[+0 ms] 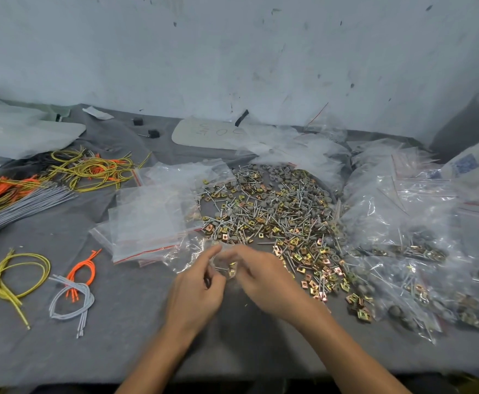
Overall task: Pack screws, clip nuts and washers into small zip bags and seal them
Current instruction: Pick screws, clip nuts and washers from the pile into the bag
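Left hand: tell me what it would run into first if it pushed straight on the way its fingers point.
The left hand points up and right, so it would probably first meet the small zip bag both hands hold, then the right hand. Motion blur makes this uncertain.

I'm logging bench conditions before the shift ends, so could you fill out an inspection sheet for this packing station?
Surface: grey cloth, wrinkled.
Job's things: loose hardware pile; empty zip bags left of it; filled bags right.
Clutter: black blocks, white board at back.
Grippers: left hand and right hand hold a small bag with a clip nut inside; blurred.
Cables: yellow, orange, grey cords on the left.
Surroundings: scuffed pale wall.
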Available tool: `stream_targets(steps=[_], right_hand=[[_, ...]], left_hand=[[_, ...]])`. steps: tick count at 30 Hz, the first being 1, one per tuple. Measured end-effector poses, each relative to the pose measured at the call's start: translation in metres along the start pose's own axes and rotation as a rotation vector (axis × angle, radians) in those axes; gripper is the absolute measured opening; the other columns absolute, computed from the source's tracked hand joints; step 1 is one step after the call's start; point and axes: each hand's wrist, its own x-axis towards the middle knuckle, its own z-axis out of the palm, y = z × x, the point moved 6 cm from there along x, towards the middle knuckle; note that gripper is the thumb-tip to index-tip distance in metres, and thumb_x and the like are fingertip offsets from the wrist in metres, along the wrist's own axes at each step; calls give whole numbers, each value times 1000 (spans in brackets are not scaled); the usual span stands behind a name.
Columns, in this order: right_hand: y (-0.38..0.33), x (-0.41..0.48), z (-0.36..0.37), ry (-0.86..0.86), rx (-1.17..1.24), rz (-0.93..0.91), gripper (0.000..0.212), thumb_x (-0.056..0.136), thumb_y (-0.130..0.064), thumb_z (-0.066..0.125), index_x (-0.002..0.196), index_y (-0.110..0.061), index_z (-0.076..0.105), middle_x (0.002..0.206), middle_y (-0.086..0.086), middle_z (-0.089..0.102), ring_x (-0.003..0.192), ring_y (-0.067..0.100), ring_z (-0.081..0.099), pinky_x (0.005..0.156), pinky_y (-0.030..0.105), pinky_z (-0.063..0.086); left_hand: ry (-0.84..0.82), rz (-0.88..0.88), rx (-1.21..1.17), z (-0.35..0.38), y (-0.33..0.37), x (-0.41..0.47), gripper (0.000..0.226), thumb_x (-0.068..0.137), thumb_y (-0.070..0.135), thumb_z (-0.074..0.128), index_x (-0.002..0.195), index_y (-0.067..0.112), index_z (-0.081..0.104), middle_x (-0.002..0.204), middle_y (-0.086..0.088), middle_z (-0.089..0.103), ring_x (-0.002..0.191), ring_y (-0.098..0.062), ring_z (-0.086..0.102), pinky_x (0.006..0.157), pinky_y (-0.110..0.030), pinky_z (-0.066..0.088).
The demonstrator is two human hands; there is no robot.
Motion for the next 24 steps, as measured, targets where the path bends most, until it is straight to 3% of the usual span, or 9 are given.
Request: stream_targets(steps=[2,4,7,10,15,20,24], right_hand=[[20,7,-21,156,-60,46,24,95,-20,51,111,-33,63,98,-20,65,92,2,63,78,34,49],[47,16,-39,180,-265,135,26,98,-17,50,111,-32,66,107,-16,59,100,12,59,80,37,50],[83,28,-50,54,-464,260,35,99,-11,47,119,-32,67,116,-6,54,114,22,50,83,38,47],[95,33,-45,-57,-446,275,30,100,-20,52,122,-35,65,114,-5,50,119,23,47,91,41,47],[91,39,-35,-28,-415,292,14,100,-36,57,112,-29,61,110,-4,47,118,24,47,96,41,44],[79,41,-24,-60,-572,227,25,107,-31,43,121,-13,54,126,8,53,117,29,48,98,38,38],[71,31,-27,-17,-612,223,24,108,-23,36,121,-10,52,124,9,53,111,27,48,96,37,39]], left_hand=[[1,8,15,0,1,0,51,80,28,50,130,35,62,68,15,57,59,-4,53,61,-29,46],[-2,12,19,1,1,0,51,81,27,51,130,34,63,67,15,56,58,-4,52,60,-26,44],[1,9,24,0,1,0,51,82,28,50,131,35,63,64,16,54,56,-3,50,58,-27,42],[-3,14,34,0,1,-1,50,84,29,49,131,36,62,62,16,54,56,-4,50,56,-27,40],[-8,5,35,1,0,0,51,83,29,49,132,35,63,62,15,53,55,-5,49,58,-30,44],[-10,9,33,2,-1,0,52,82,28,49,132,34,63,62,16,53,55,-3,48,59,-30,44],[-7,12,39,2,-2,0,51,83,29,49,132,37,61,64,17,54,55,-2,49,58,-31,44]])
